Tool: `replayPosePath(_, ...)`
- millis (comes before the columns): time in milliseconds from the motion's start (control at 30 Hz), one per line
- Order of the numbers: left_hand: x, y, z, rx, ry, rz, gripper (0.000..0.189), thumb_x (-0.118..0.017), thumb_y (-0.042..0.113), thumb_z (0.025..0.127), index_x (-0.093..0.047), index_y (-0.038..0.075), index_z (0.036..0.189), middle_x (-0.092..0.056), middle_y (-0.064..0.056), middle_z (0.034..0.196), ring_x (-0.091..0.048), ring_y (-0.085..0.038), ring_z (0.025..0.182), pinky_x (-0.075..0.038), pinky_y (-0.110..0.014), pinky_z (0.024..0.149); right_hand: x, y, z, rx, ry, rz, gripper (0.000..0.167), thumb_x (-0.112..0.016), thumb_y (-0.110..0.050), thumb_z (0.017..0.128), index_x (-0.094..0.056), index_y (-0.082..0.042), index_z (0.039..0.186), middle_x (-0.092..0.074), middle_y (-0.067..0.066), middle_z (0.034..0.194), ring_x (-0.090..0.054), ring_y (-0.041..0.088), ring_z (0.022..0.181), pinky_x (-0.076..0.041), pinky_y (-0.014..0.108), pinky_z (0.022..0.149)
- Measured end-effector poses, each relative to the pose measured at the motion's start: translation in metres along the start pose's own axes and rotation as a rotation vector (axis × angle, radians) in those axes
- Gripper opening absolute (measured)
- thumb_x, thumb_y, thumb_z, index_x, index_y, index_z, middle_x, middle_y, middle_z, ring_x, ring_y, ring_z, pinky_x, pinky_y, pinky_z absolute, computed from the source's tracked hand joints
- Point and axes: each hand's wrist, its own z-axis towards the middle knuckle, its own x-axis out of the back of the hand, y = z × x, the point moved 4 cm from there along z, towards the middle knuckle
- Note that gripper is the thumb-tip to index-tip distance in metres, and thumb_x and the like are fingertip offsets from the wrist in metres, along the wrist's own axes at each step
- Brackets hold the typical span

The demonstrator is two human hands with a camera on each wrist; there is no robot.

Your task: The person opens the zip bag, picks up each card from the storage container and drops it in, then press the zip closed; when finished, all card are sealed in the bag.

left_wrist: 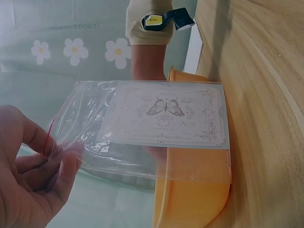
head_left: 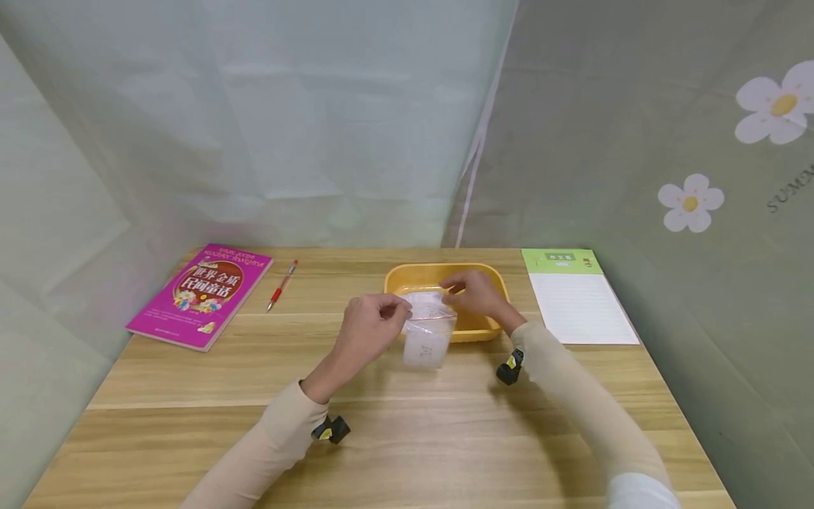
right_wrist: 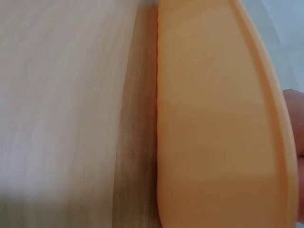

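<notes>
My left hand (head_left: 375, 322) pinches the top edge of a clear zip bag (left_wrist: 97, 142) with a red strip along its mouth. Inside the bag lies a white card (left_wrist: 166, 114) printed with a butterfly and an ornate border. The bag hangs before the near side of a yellow plastic tray (head_left: 499, 279) and overlaps it in the head view. Over the tray is my right hand (head_left: 477, 291), its fingers bent loosely and its fingertips close to the bag's mouth. In the right wrist view the tray's wall hides most of that hand; only some fingers (right_wrist: 295, 128) show past the rim.
At the table's left lies a pink book (head_left: 203, 297), with a red pen (head_left: 282, 285) beside it. A lined paper pad (head_left: 579, 304) with a green top lies at the right. Pale green sheets (head_left: 318, 127) hang behind the table and at its sides.
</notes>
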Motion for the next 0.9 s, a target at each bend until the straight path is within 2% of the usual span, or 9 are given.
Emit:
replayPosePath(400,-0.001,0.000,0.000,0.008,-0.010,-0.003,0.018,-0.065,0.013,0.096,-0.079,0.007,0.085,-0.075,0.001,0.078,-0.066,-0.009,0.067,-0.054,-0.030,0.063,-0.012,0.007,0.008,-0.044,-0.040,-0.001,0.035,-0.081,-0.008,0.086,-0.074,0.001,0.118,-0.074,0.016,0.116,-0.073,0.029,0.100,-0.058,0.041,0.089)
replayPosePath(567,-0.002,0.000,0.000,0.005,-0.008,0.000,0.018,-0.066,0.013,0.095,-0.079,0.007,0.085,-0.075,0.001,0.076,-0.065,-0.009,0.067,-0.054,-0.030,0.064,-0.014,0.007,0.010,-0.048,-0.045,-0.033,0.033,-0.081,-0.007,0.085,-0.075,0.000,0.116,-0.076,0.013,0.104,-0.069,0.024,0.093,-0.057,0.039,0.088)
replayPosePath(733,-0.002,0.000,0.000,0.004,-0.008,0.004,0.017,-0.067,0.012,0.095,-0.079,0.006,0.085,-0.074,0.000,0.075,-0.063,-0.010,0.065,-0.053,-0.029,0.063,-0.016,0.007,0.012,-0.049,-0.061,-0.061,0.032,-0.081,-0.006,0.084,-0.076,-0.001,0.116,-0.068,0.007,0.088,-0.061,0.020,0.083,-0.052,0.034,0.082)
replayPosePath(900,-0.003,-0.001,0.000,0.007,-0.011,0.002,0.016,-0.067,0.013,0.095,-0.079,0.006,0.086,-0.073,0.000,0.075,-0.062,-0.010,0.065,-0.052,-0.028,0.063,-0.018,0.008,0.013,-0.063,-0.069,-0.059,0.030,-0.079,-0.002,0.083,-0.077,-0.002,0.113,-0.065,0.005,0.083,-0.058,0.020,0.080,-0.049,0.030,0.076)
